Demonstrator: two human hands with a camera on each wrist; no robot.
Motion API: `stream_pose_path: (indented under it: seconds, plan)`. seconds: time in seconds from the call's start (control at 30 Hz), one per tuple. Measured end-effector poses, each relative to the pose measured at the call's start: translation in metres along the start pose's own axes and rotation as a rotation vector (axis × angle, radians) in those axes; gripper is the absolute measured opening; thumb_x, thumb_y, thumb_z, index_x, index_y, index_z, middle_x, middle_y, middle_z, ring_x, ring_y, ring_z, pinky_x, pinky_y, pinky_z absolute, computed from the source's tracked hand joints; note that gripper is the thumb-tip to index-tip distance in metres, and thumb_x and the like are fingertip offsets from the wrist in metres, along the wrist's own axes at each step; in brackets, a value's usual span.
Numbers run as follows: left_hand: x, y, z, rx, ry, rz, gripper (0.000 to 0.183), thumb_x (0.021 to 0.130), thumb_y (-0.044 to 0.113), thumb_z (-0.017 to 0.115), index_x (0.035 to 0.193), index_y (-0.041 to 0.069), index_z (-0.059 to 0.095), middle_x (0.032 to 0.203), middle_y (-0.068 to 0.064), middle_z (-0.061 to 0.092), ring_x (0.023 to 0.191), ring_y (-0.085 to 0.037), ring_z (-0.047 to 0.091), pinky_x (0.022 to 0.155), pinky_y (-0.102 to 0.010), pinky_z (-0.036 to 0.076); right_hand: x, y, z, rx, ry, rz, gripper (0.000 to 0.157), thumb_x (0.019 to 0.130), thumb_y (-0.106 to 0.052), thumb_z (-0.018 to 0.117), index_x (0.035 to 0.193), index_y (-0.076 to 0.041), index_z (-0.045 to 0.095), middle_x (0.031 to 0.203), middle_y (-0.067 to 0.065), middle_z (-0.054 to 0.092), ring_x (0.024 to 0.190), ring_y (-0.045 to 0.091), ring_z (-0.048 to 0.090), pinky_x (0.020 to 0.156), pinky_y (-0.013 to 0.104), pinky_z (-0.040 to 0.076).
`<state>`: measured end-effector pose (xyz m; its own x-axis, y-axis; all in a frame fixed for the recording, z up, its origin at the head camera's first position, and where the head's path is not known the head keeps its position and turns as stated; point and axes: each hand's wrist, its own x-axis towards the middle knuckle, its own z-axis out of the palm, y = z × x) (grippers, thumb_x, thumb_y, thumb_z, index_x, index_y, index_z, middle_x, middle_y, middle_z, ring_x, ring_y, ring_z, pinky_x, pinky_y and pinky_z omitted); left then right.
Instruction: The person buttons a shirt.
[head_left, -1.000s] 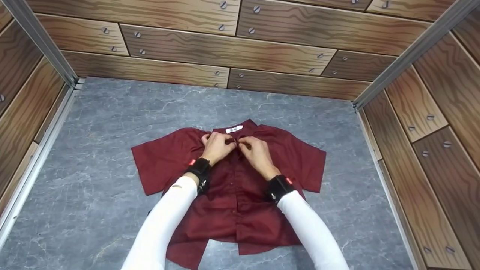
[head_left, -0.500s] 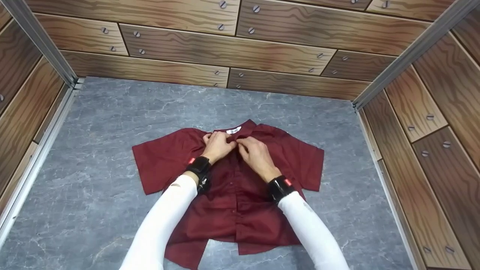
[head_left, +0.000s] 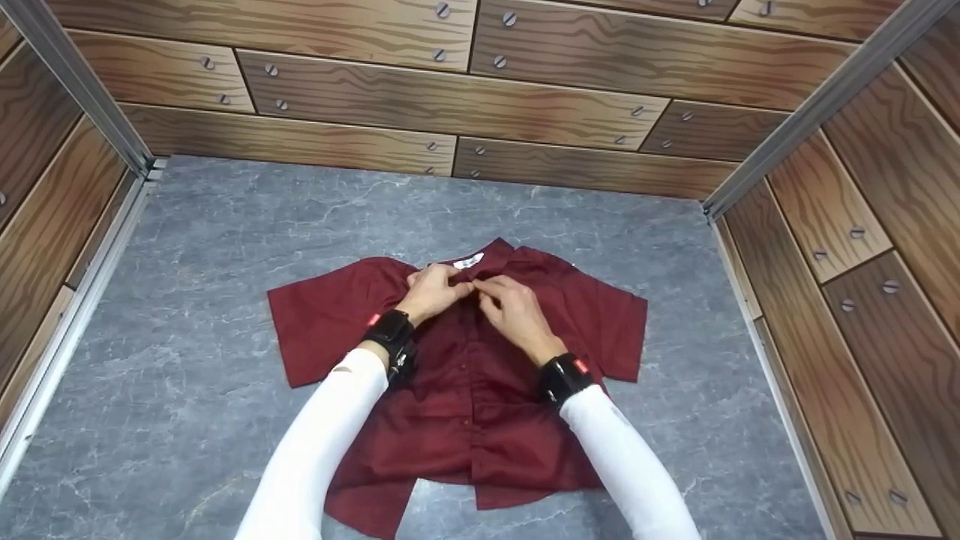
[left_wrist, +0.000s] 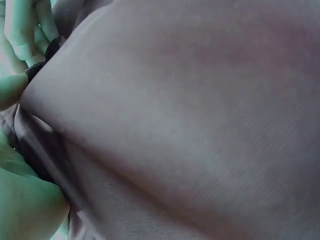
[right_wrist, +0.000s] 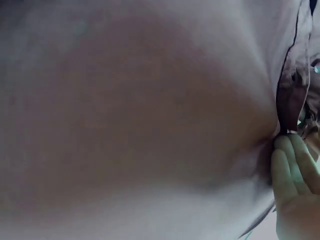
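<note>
A dark red short-sleeved button-up shirt (head_left: 442, 435) lies front up, its sleeves spread to both sides. Just below the collar, my left hand (head_left: 435, 292) pinches the front edge of the cloth. My right hand (head_left: 516, 306) meets it there from the other side, thumb and fingers pinching the opposite front edge. The fingertips nearly touch and cover the top button area. A white label (head_left: 469, 261) shows inside the neck. In the right wrist view, cloth pulls into folds toward the fingers (right_wrist: 282, 175). Raised cloth fills most of the left wrist view.
The shirt rests on a grey marbled surface (head_left: 210, 225). Wood-patterned panels (head_left: 360, 97) stand at the back and both sides, joined by metal corner rails (head_left: 825, 112). A black strap (head_left: 566, 379) circles each wrist.
Both hands stay at the collar with small finger movements. The left wrist has shifted slightly left, and the right fingers have closed in toward the left thumb. The shirt has hardly moved.
</note>
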<state>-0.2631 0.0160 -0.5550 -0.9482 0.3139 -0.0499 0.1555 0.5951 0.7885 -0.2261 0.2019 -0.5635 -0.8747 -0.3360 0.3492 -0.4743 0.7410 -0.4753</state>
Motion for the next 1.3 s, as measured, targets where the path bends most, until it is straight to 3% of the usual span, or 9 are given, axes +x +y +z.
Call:
stream_pose_path:
  seconds: [0.13, 0.27, 0.4, 0.5, 0.8, 0.97, 1.3]
  plan:
    - [0.002, 0.000, 0.000, 0.004, 0.026, -0.020, 0.015, 0.085, 0.031, 0.067, 0.085, 0.018, 0.075, 0.090, 0.002, 0.073, 0.094, -0.020, 0.065, 0.099, -0.048, 0.029, 0.002, 0.003, 0.001, 0.153, 0.010, 0.077, 0.027, 0.090, -0.013, 0.063, 0.115, -0.012, 0.072, 0.105, 0.001, 0.072, 0.096, 0.012, 0.066, 0.084, 0.028, 0.052]
    - [0.003, 0.001, 0.001, 0.009, 0.075, -0.035, 0.014, 0.081, 0.031, 0.068, 0.084, 0.020, 0.076, 0.093, 0.004, 0.074, 0.095, -0.019, 0.065, 0.098, -0.048, 0.030, 0.004, 0.002, 0.001, 0.268, 0.043, 0.239, 0.020, 0.090, -0.018, 0.066, 0.107, -0.015, 0.075, 0.103, -0.002, 0.074, 0.097, 0.009, 0.066, 0.086, 0.029, 0.051]
    - [0.003, 0.001, 0.003, 0.017, 0.104, -0.024, 0.012, 0.078, 0.030, 0.068, 0.081, 0.020, 0.075, 0.087, 0.005, 0.073, 0.090, -0.019, 0.066, 0.096, -0.048, 0.032, 0.008, -0.002, 0.000, 0.303, 0.064, 0.408, 0.014, 0.088, -0.027, 0.069, 0.096, -0.018, 0.076, 0.087, -0.005, 0.073, 0.083, 0.008, 0.066, 0.077, 0.027, 0.050]
    - [0.004, 0.002, 0.003, 0.023, 0.112, -0.018, 0.012, 0.077, 0.030, 0.069, 0.080, 0.020, 0.074, 0.085, 0.005, 0.073, 0.089, -0.019, 0.066, 0.095, -0.048, 0.032, 0.012, -0.004, -0.001, 0.291, 0.051, 0.470, 0.012, 0.087, -0.029, 0.070, 0.090, -0.019, 0.076, 0.076, -0.005, 0.071, 0.072, 0.008, 0.064, 0.069, 0.026, 0.049]
    - [0.004, 0.004, 0.002, 0.029, 0.106, -0.024, 0.011, 0.076, 0.029, 0.069, 0.082, 0.021, 0.075, 0.090, 0.005, 0.074, 0.092, -0.021, 0.065, 0.095, -0.048, 0.031, 0.021, -0.006, -0.002, 0.316, -0.013, 0.533, 0.009, 0.080, -0.018, 0.066, 0.079, -0.016, 0.075, 0.066, -0.004, 0.068, 0.062, 0.007, 0.061, 0.058, 0.022, 0.045]
    - [0.004, 0.005, 0.001, 0.043, 0.065, -0.017, 0.010, 0.077, 0.029, 0.067, 0.080, 0.020, 0.072, 0.083, 0.004, 0.071, 0.088, -0.021, 0.064, 0.094, -0.048, 0.032, 0.022, -0.008, -0.004, 0.287, -0.043, 0.552, 0.009, 0.077, -0.018, 0.065, 0.078, -0.016, 0.073, 0.064, -0.006, 0.066, 0.062, 0.008, 0.060, 0.059, 0.022, 0.044]
    - [0.005, 0.006, 0.001, 0.073, 0.014, 0.014, 0.018, 0.077, 0.029, 0.066, 0.091, 0.021, 0.073, 0.097, 0.006, 0.072, 0.098, -0.021, 0.063, 0.091, -0.049, 0.032, 0.020, -0.008, -0.003, 0.231, -0.074, 0.540, 0.010, 0.079, -0.023, 0.064, 0.076, -0.015, 0.070, 0.066, -0.005, 0.066, 0.064, 0.010, 0.060, 0.063, 0.025, 0.044]
